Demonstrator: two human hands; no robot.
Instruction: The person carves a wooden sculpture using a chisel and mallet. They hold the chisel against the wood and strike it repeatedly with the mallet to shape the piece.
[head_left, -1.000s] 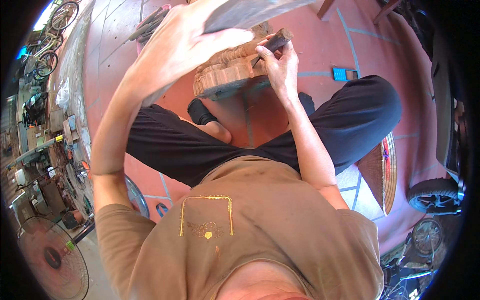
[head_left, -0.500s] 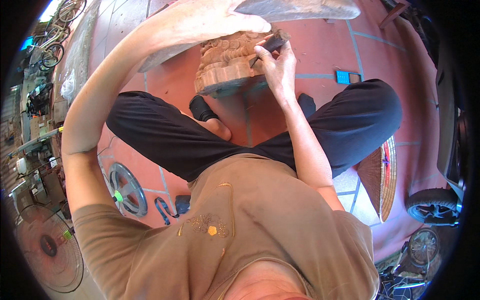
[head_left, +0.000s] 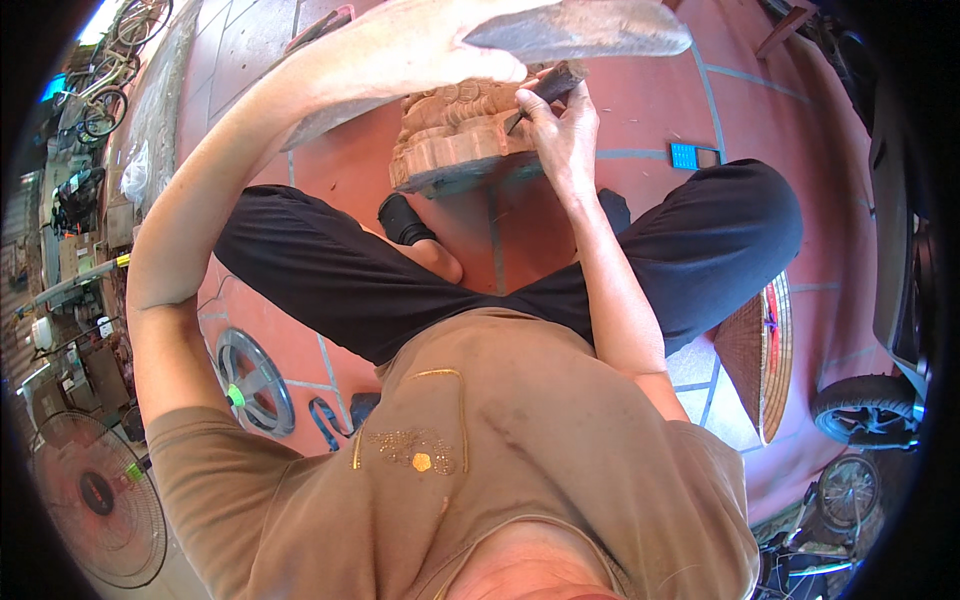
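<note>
I sit cross-legged on red floor tiles. A carved brown wooden block (head_left: 450,140) lies on the floor in front of my legs. My left hand (head_left: 440,50) is raised above it, gripping a flat wooden mallet (head_left: 590,30) that stretches to the right along the top of the view. My right hand (head_left: 562,130) holds a dark chisel (head_left: 550,85), its tip set against the upper right edge of the carving. My left forearm hides the far part of the block.
A blue phone (head_left: 693,156) lies on the tiles right of the carving. A woven conical hat (head_left: 755,350) and a wheel (head_left: 860,410) sit at my right. At my left are a round fan guard (head_left: 250,380), a floor fan (head_left: 95,500) and bicycles (head_left: 110,90).
My left hand with the mallet has swung rightward across the top, over the carving. My right hand keeps the chisel on the same spot of the block.
</note>
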